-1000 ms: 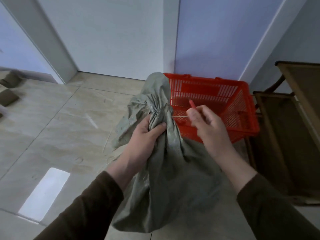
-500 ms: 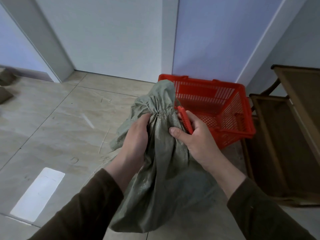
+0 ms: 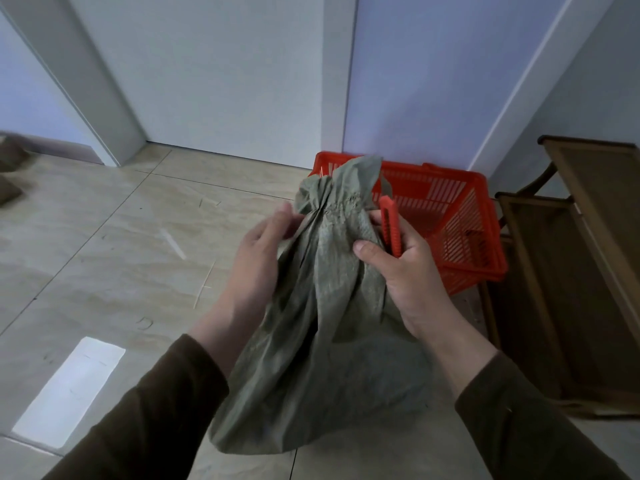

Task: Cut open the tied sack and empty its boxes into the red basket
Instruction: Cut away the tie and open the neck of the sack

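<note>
A grey-green woven sack (image 3: 322, 358) stands on the floor in front of me, its neck still bunched and crinkled at the top. My left hand (image 3: 258, 261) lies against the left side of the neck, fingers loosely spread on the cloth. My right hand (image 3: 398, 271) grips the right side of the neck and also holds a red utility knife (image 3: 389, 225), which points up beside the gathered top. The red plastic basket (image 3: 460, 216) stands just behind the sack, on the right. No boxes show; the sack hides its contents.
A wooden chair or rack (image 3: 571, 271) stands close on the right, next to the basket. White door and frame (image 3: 214, 77) and a bluish wall lie behind. Thin string scraps (image 3: 204, 289) lie on the tiled floor to the left. Brown bundles (image 3: 10, 174) sit at far left.
My right hand came from pulling a string beside the neck to gripping the sack's neck with the knife. My left hand loosened from a full grasp to flatter fingers. The sack top now sits more upright.
</note>
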Available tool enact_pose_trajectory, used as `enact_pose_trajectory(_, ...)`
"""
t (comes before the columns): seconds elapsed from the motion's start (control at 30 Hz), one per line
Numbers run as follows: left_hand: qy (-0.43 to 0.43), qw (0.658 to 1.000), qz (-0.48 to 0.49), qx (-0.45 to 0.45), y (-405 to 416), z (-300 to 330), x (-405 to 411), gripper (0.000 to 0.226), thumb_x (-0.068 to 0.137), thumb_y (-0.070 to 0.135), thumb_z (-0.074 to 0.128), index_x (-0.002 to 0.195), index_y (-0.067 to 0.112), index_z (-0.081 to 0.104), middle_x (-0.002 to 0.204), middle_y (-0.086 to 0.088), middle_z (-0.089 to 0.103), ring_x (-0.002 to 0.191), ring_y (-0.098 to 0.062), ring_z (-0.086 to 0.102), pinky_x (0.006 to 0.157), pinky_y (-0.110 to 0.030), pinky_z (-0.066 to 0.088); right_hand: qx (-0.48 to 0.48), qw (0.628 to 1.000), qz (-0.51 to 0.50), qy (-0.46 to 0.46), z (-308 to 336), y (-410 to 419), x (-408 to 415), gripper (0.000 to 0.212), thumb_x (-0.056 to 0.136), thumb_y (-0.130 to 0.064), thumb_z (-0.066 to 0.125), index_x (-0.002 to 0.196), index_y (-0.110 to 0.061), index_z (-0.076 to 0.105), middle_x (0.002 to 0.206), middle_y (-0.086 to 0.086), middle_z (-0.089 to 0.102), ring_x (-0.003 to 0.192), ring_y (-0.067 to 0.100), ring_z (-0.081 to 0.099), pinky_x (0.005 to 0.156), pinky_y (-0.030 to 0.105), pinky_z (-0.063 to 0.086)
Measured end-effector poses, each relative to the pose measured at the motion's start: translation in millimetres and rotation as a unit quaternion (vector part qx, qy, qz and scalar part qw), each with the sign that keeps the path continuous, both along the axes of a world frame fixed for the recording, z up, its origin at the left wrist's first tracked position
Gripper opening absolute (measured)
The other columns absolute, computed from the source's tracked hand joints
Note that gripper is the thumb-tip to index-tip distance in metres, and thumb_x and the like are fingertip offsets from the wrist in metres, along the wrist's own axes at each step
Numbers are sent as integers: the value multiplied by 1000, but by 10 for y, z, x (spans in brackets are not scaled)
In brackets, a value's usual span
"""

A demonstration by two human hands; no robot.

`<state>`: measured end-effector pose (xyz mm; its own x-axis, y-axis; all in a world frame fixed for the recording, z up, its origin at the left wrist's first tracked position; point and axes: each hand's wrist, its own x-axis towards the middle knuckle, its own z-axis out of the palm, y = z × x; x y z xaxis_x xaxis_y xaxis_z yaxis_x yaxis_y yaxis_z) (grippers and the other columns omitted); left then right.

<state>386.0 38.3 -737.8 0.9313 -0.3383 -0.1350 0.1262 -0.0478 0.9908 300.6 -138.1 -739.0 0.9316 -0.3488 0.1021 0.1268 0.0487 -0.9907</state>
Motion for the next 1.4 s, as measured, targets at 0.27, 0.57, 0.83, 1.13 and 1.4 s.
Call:
enact_pose_trajectory(0.27,106,981,-31,-160,-155,272,-67,24,103,22,65,110,4,79,110,-21,80,101,-33,79,82,-37,64,17,1000,18,17,150,7,-5,36,75,-55,89,100,-30,81,101,4,80,97,24,75,91,48,60)
enact_pose_trajectory(0.57,91,993,-52,-58,-63,838,-368,24,93,-4,71,115,5,77,114,-12,81,109,-31,77,95,-41,62,71,997,-40,5,1179,60,14,49,71,-61,88,112,-40,71,56,-20,59,42,-3,49,43,9,37)
enact_pose_trajectory(0.83,180,976,-27,-117,112,1847,-640,55,90,7,78,138,17,54,131,-9,75,115,-21,75,91,-34,63,24,993,8,116,2501,207,145,89,63,-66,91,139,-31,62,117,-7,76,94,5,74,81,28,61)
enact_pose_trajectory(1.13,243,959,142,-38,282,2828,-756,43,107,11,54,149,19,50,139,7,64,122,-10,62,92,-18,49,-17,988,-63,139,3354,513,-227,21,80,-46,76,100,-47,78,90,-12,79,83,4,73,77,35,58)
enact_pose_trajectory(1.4,268,958,90,-54,282,3700,-834,84,81,82,62,132,15,60,123,-6,75,113,-23,72,99,-43,56,-57,980,7,193,3624,630,-834,37,77,-63,82,109,-46,76,110,-13,78,105,7,72,91,35,55)
